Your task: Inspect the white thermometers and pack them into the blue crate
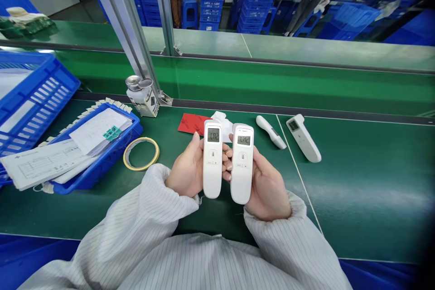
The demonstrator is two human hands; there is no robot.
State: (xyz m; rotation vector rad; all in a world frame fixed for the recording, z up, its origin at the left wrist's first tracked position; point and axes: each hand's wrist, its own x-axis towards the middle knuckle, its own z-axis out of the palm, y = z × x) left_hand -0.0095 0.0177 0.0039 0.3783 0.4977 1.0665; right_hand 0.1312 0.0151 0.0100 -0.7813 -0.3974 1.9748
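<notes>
My left hand (pixel 188 173) is wrapped round a white infrared thermometer (pixel 213 181), its lit grey display facing up at me. In my right hand (pixel 268 186) is a second white infrared thermometer (pixel 241 186), also with characters on its screen. The two stand side by side, close but apart, above the green bench. Beyond them lie a red card (pixel 192 123) and a crumpled white piece (pixel 222 122), partly hidden by the thermometers. To the right, one white thermometer (pixel 271 132) rests on its side and another (pixel 304 139) lies with its screen up.
A roll of tape (pixel 141 154) lies left of my hands. Beside it a blue basket (pixel 91 179) holds papers, with a larger blue crate (pixel 50 84) behind. A white dispenser bottle (pixel 144 99) stands by the metal post (pixel 127 22). A green ledge (pixel 272 84) runs along the back.
</notes>
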